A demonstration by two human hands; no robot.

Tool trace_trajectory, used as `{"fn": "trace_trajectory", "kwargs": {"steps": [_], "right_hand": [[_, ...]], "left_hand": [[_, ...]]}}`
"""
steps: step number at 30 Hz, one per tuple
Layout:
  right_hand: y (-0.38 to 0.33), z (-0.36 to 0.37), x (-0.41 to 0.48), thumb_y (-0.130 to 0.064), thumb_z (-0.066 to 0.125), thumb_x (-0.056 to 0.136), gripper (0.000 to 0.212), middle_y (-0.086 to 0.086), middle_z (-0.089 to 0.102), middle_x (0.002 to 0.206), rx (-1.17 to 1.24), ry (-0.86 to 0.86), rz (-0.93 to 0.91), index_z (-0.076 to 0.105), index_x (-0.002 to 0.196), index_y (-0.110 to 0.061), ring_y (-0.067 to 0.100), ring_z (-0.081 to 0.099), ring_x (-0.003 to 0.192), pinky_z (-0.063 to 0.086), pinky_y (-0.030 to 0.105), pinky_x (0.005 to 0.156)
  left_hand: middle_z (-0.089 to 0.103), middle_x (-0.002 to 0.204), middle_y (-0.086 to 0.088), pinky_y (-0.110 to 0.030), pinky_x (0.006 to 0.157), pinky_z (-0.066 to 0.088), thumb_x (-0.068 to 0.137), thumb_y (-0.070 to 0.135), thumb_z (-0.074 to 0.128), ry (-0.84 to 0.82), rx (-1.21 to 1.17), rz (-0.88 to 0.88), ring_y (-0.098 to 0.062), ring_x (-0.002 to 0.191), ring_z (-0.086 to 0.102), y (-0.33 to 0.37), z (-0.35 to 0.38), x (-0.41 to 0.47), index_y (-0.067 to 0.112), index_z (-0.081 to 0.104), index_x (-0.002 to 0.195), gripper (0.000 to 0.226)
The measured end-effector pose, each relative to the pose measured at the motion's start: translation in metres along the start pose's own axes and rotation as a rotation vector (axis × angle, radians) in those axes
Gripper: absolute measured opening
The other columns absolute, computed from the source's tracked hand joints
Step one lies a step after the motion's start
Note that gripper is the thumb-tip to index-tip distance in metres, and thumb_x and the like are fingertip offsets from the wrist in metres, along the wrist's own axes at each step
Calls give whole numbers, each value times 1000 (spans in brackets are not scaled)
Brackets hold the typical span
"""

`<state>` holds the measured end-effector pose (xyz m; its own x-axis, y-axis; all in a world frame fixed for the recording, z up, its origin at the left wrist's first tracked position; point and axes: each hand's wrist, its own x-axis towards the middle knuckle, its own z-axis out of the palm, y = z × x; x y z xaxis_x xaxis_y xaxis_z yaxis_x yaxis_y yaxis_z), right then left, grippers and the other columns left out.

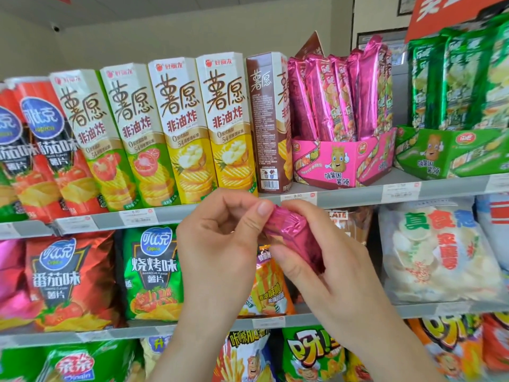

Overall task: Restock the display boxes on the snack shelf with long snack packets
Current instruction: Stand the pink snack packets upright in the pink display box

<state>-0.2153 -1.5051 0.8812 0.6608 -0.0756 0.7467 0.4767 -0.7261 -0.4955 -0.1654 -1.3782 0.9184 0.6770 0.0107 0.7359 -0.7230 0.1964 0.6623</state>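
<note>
Restocking looks partway done: the pink cardboard display box [338,161] near the right end of the grey top shelf [454,188] holds upright pink packets [325,100], and the green box [446,153] beside it holds green ones. One long pink foil packet [292,232] waits below the shelf's front edge, left hand [217,244] pinching its crimped end, right hand [316,260] wrapped round it. Pale wall [165,37] behind.

Your left forearm enters at 6 o'clock; your left hand [217,244] pinches the top end of a pink snack packet [292,232] with thumb and forefinger. Your right forearm enters at 5 o'clock, and your right hand [325,260] curls round the packet's body, fingers pointing toward 10 o'clock.
</note>
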Motion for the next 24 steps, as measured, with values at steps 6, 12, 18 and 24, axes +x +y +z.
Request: {"fn": "trace_trajectory", "kwargs": {"steps": [6,12,18,24], "right_hand": [[17,-10,-9,-79,56,75,54,0,65,75,257,-254,182,44,123,-58,18,63,58,53,48,60],[16,-16,-12,-81,37,83,43,-29,59,74,-27,-185,129,45,112,-51,1,59,59,38,13,47],[10,-22,-13,-87,29,79,54,-37,54,95,-201,-182,130,39,118,-51,-5,59,72,34,13,50],[21,-43,-15,-65,71,71,69,-41,50,109,-7,-420,234,26,123,-72,-9,61,90,50,11,73]], "left_hand": [[65,64,7,-25,55,56,80,24,65,113,-147,-57,-6,60,61,-5,-15,16,21,65,74,7],[63,76,14,-31,66,56,91,39,62,-191,-131,-153,-4,73,60,-10,-18,17,24,68,94,16],[70,73,14,-16,65,46,80,43,69,-109,243,124,-2,69,62,-9,-19,20,36,74,72,11],[69,69,17,-39,59,58,83,51,67,-3,362,87,-14,63,68,-15,-26,24,46,71,73,12]]}}
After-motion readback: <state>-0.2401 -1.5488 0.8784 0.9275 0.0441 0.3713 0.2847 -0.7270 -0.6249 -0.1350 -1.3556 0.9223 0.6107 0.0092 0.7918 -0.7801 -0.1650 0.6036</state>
